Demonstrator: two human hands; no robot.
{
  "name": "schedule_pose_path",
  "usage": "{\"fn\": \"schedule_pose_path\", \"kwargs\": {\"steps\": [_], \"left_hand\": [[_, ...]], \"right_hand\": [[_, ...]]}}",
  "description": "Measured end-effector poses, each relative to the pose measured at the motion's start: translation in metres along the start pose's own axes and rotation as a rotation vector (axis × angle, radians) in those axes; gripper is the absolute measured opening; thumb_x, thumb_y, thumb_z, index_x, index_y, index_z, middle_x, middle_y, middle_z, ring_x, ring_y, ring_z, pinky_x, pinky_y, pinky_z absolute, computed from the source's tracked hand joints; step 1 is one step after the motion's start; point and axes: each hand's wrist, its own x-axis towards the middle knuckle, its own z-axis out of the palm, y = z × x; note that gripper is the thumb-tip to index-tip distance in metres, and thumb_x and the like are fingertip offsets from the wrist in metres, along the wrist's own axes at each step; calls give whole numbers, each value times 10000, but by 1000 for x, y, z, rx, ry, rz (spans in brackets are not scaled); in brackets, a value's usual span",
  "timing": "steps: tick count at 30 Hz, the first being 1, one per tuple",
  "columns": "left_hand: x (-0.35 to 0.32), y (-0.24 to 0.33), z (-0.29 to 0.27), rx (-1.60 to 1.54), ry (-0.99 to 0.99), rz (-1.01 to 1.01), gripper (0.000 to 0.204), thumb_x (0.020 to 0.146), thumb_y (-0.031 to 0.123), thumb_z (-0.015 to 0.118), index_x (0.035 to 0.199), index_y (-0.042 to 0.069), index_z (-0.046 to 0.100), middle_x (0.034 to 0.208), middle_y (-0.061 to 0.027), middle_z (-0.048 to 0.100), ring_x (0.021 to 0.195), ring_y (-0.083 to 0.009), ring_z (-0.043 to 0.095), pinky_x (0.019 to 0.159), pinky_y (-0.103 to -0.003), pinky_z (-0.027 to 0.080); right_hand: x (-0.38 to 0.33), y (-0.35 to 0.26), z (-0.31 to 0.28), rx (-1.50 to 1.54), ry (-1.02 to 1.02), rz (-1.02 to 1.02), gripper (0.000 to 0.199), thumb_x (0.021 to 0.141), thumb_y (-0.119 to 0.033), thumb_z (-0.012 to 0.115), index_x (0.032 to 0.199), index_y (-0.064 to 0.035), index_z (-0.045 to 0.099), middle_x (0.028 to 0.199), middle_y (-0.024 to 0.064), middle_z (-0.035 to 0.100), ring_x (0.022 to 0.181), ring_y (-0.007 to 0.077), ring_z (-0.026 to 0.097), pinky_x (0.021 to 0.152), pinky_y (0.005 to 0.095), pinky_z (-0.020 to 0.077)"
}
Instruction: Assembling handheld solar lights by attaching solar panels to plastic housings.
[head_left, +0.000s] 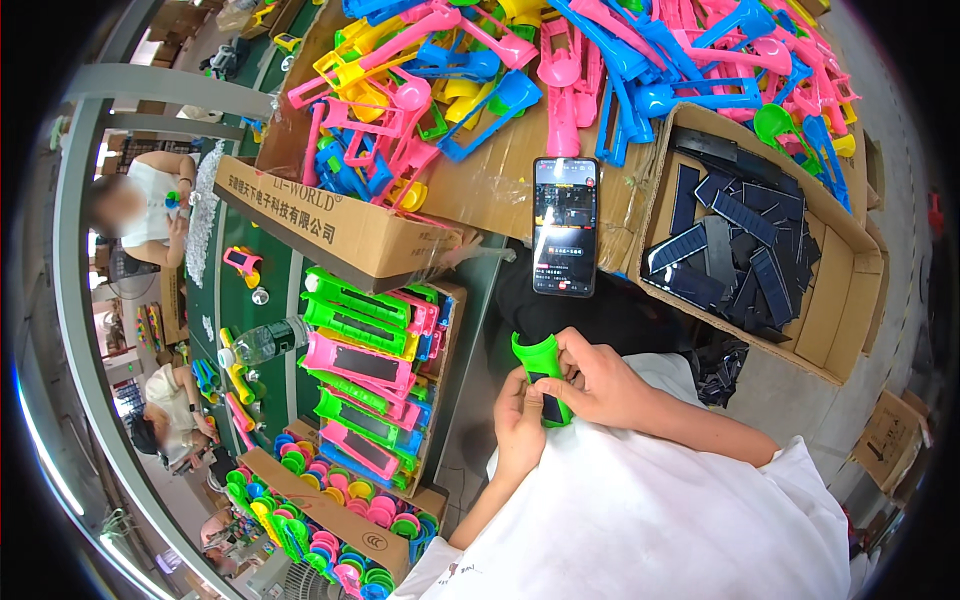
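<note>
A bright green plastic casing (536, 355) with a flared, curved end is held between my two hands, close to the white shirt. A dark panel (551, 407) lies in its long opening, partly covered by fingers. My left hand (518, 425) is closed around the casing's left side. From the right, my right hand (598, 380) grips the casing, its thumb resting over the panel. Just beyond my hands, a lit smartphone (565, 228) stands at the edge of the cardboard.
Pink, blue, yellow and green casings (430, 90) heap up ahead. A cardboard box (855, 285) of dark panels stands right. At left, a box holds stacked casings with panels (360, 365), beside a clear bottle (265, 342). Coloured round parts (320, 475) fill another box. People work farther left.
</note>
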Motion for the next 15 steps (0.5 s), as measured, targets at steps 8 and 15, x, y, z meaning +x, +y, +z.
{"fn": "schedule_pose_path", "kwargs": {"steps": [8, 15], "left_hand": [[3, -7, 0, 5, 46, 33, 264, 1115, 130, 461, 1308, -27, 550, 1193, -87, 652, 1072, -123, 598, 968, -275, 468], [5, 3, -11, -190, 152, 63, 320, 1119, 230, 511, 1375, 39, 497, 1138, -38, 629, 1017, -117, 608, 920, -299, 505]], "right_hand": [[4, 0, 7, 84, 23, 44, 420, 963, -146, 753, 1227, -9, 456, 880, 119, 713, 756, 186, 725, 693, 325, 599], [-6, 16, 5, 178, -147, 123, 313, 946, -143, 774, 1162, 9, 605, 929, 88, 707, 877, 161, 705, 766, 333, 606]]}}
